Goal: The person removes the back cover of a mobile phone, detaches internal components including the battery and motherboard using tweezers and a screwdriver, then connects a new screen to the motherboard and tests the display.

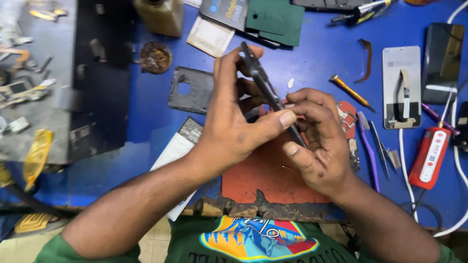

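Head view: both hands hold a dark phone body (265, 90) on edge above the red mat (265, 178) at the worktop's near edge. Left hand (234, 119) grips it, thumb pressed along one side, fingers wrapped behind. Right hand (317, 141) pinches its lower end. A separate grey back cover (191, 90) lies mid-worktop; a screen panel (401, 87) lies toward the right edge beside tweezers (379, 146). Judgement: phone is partly apart; work on the body is unfinished.

phone (263, 83) lower end hidden by hands, left clutter (19, 87) blurred, bottle (161, 14) cropped
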